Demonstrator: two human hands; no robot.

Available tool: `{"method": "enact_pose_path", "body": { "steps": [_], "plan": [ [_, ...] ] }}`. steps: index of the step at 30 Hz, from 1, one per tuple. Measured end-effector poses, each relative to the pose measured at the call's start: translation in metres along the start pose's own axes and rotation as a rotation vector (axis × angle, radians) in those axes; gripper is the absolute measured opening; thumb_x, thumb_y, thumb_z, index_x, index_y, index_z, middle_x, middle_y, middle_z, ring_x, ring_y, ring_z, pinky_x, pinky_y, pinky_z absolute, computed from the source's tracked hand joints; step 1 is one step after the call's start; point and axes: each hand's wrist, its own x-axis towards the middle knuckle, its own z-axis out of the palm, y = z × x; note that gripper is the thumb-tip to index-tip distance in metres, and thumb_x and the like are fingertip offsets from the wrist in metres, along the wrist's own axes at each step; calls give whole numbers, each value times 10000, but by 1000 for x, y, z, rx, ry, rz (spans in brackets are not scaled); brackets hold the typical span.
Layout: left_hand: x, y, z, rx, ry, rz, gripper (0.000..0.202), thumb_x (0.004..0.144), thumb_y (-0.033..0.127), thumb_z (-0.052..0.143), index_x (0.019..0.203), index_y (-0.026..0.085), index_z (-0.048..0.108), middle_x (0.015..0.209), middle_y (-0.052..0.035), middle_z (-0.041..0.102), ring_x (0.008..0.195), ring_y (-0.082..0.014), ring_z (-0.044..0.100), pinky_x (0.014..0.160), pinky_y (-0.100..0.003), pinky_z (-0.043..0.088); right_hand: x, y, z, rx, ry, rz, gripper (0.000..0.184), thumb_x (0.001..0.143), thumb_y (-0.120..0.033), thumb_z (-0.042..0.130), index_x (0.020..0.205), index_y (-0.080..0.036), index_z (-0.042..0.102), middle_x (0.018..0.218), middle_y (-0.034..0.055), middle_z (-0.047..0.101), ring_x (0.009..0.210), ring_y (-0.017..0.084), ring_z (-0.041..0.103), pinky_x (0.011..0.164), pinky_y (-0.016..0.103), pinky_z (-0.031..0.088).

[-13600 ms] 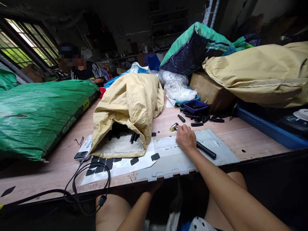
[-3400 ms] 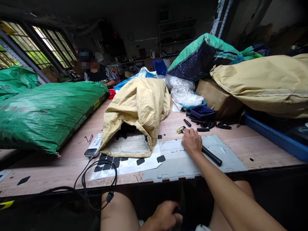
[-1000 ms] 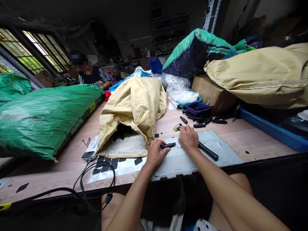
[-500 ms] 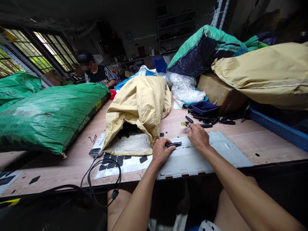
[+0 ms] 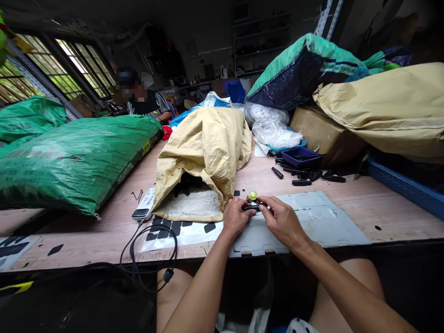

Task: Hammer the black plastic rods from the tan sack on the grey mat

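My left hand (image 5: 237, 216) is closed on a slim black piece (image 5: 252, 208), pressing it against the grey board (image 5: 312, 222). Its exact kind is too small to make out. In my right hand (image 5: 282, 219) is a small hammer (image 5: 252, 196) with a round yellow-green face. Its head hangs just above the black piece; whether they touch I cannot tell. The fingers hide most of the hammer's handle. Just left of my left hand, a beige sack (image 5: 204, 152) lies with its mouth towards me and dark pieces inside.
Several black pieces (image 5: 301, 182) lie beside a purple tray (image 5: 301, 157) at the right. A blue basket (image 5: 405, 185) stands farther right. Green sack (image 5: 79, 162), white device (image 5: 144, 206) and coiled cable (image 5: 152, 254) are at the left. A person (image 5: 145, 101) sits across the table.
My right hand has moved left and towards me with the hammer, from near the loose black pieces to the piece in my left hand. The left hand stays closed on it.
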Motion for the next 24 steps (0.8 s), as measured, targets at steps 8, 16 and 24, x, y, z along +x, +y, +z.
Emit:
{"method": "enact_pose_path", "body": {
  "steps": [8,16,24],
  "plan": [
    [0,2,0,-4,-1,-6,169,816,333,795,967,262,771,1001,-24,681,1009,-223,585,902,-343,436,-2,3,-6,-163,-33,38,308,967,-247,487,1181,-249,708,1153,54,743,1020,194,682,877,277,509],
    [-1,1,1,-11,15,-1,155,810,315,802,946,249,769,976,-26,675,977,-218,579,886,-343,430,-13,14,-10,-162,-27,91,309,966,-255,478,1166,-245,713,1142,49,744,1035,205,685,896,305,510],
    [-1,0,0,12,7,31,162,809,300,805,947,249,735,973,-16,668,949,-206,564,846,-327,413,40,41,-16,-387,69,225,317,938,-239,532,1199,-251,711,1190,58,717,1044,213,652,810,297,462]
  ]
}}
